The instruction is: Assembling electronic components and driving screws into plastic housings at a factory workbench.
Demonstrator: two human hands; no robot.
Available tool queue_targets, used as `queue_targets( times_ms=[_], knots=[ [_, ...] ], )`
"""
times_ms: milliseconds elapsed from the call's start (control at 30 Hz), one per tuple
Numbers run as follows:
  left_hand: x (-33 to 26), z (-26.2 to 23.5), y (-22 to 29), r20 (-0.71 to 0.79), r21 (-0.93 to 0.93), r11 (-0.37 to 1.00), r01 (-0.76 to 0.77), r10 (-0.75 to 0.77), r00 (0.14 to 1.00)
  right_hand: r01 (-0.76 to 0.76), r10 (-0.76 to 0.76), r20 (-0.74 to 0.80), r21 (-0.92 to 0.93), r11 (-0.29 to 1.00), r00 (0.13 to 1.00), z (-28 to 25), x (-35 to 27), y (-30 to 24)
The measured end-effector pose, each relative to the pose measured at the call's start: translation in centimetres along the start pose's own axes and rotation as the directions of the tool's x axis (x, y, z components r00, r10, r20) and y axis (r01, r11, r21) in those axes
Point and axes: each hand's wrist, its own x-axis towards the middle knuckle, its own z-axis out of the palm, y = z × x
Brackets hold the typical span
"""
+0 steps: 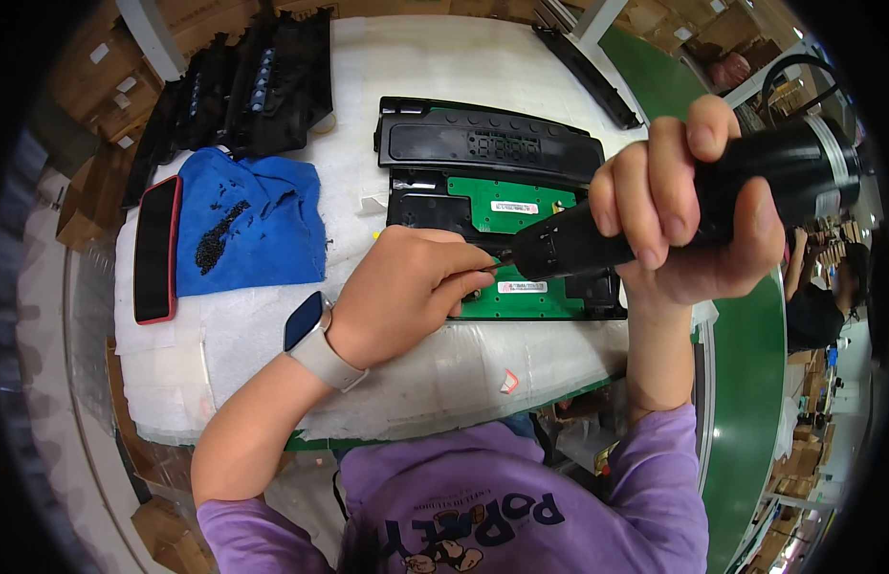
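Note:
My right hand (688,206) is wrapped round a black electric screwdriver (578,236), which lies almost level, its nose pointing left. A thin bit (502,264) runs from that nose to my left hand (406,282), whose thumb and forefinger pinch its end; whether a screw is there too is hidden. Below them is a black plastic housing (430,212) holding two green circuit boards (535,301) with white labels. Just behind it lies a black panel (435,141) with a digit-shaped display window and a row of round marks.
Left of my hands, a blue cloth (282,258) carries a pile of small black screws (213,247). A red-edged phone (157,251) lies beside it. Further black housings (282,91) stand at the back left, and a long black strip (588,78) at the back right. Another person (822,306) is far right.

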Motion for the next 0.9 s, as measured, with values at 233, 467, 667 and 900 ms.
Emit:
queue_targets(
  times_ms=[233,467,667,900],
  knots=[
    [0.1,-0.4,0.3,0.035,-0.044,0.998,0.052,-0.051,0.998,-0.112,0.111,-0.1,-0.006,0.994,0.989,-0.7,0.2,-0.2],
    [0.2,0.2,0.0,-0.1,-0.204,0.953,0.222,-0.246,0.964,-0.23,0.143,-0.29,-0.291,0.929,0.946,-0.8,-1.2,0.5],
    [0.3,0.7,0.3,-0.047,-0.217,0.924,0.314,-0.331,0.943,-0.213,0.136,-0.27,-0.283,0.935,0.953,-0.9,-1.3,0.6],
    [0.1,1.4,0.2,-0.112,-0.286,0.91,0.3,-0.342,0.933,-0.232,0.158,-0.226,-0.35,0.908,0.961,0.1,-0.7,2.0]
  ],
)
